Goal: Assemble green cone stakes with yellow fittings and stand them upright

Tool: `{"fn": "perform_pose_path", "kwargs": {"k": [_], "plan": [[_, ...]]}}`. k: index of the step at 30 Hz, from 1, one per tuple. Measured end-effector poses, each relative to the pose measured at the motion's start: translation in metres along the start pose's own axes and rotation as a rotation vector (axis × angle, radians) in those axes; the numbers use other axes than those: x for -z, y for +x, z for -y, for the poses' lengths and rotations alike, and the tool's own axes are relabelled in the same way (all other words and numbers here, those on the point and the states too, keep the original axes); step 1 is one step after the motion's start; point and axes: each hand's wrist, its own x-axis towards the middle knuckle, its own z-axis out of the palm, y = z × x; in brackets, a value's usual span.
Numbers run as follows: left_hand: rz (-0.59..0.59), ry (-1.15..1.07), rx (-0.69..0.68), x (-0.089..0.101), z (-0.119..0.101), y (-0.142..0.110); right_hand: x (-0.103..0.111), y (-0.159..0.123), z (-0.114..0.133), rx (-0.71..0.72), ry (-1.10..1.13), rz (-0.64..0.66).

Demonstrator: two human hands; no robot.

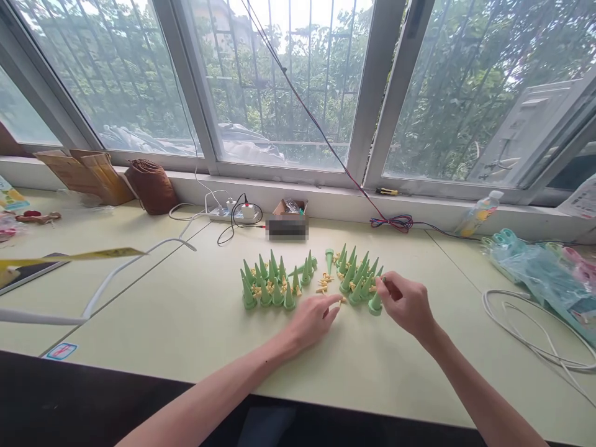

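With thumb and fingers closed, my right hand (pixel 406 305) pinches the pointed tip of a green plastic cone (pixel 375 305), whose wide base is down at the table. My left hand (pixel 315 318) is open, thumb and index finger apart, its index fingertip at a small yellow plastic piece (pixel 343 300). Between the two groups of cones lie several more yellow pieces (pixel 325 282). Left of them, several green cones (pixel 276 293) stand upright in rows with yellow pieces among them. A second group of upright cones (pixel 356 290) is beside my right hand. One cone (pixel 329 259) rests tip toward me.
A power strip (pixel 233 214) and a small open box (pixel 289 211) sit by the window. A bundled cable (pixel 392 222), a bottle (pixel 479 214), plastic bags (pixel 544 273) and a coiled white cable (pixel 512 304) are on the right. A brown pouch (pixel 149 186) stands left.
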Motion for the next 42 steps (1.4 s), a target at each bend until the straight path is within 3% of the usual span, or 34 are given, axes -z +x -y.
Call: {"fn": "perform_pose_path", "kwargs": {"k": [5, 15, 22, 26, 31, 37, 42], "plan": [[0.035, 0.079, -0.006, -0.001, 0.002, 0.002, -0.006, -0.011, -0.022, -0.058, -0.01, 0.167], [0.025, 0.083, -0.014, 0.0, -0.001, 0.0, -0.015, -0.013, -0.031, -0.063, -0.054, 0.146], [-0.022, 0.07, -0.095, 0.001, -0.004, -0.001, -0.014, -0.016, -0.03, -0.107, -0.112, 0.047], [-0.012, 0.023, -0.158, -0.001, -0.003, -0.002, -0.011, -0.011, -0.027, -0.106, -0.174, -0.1], [0.029, 0.027, -0.151, -0.003, -0.001, -0.001, -0.01, -0.001, -0.004, -0.02, -0.163, -0.226], [0.026, 0.031, -0.141, -0.004, -0.002, 0.0, -0.032, 0.02, 0.041, 0.028, -0.024, 0.116], [0.016, 0.068, -0.118, -0.002, -0.002, 0.0, -0.066, 0.05, 0.057, -0.015, 0.032, 0.374]]}}
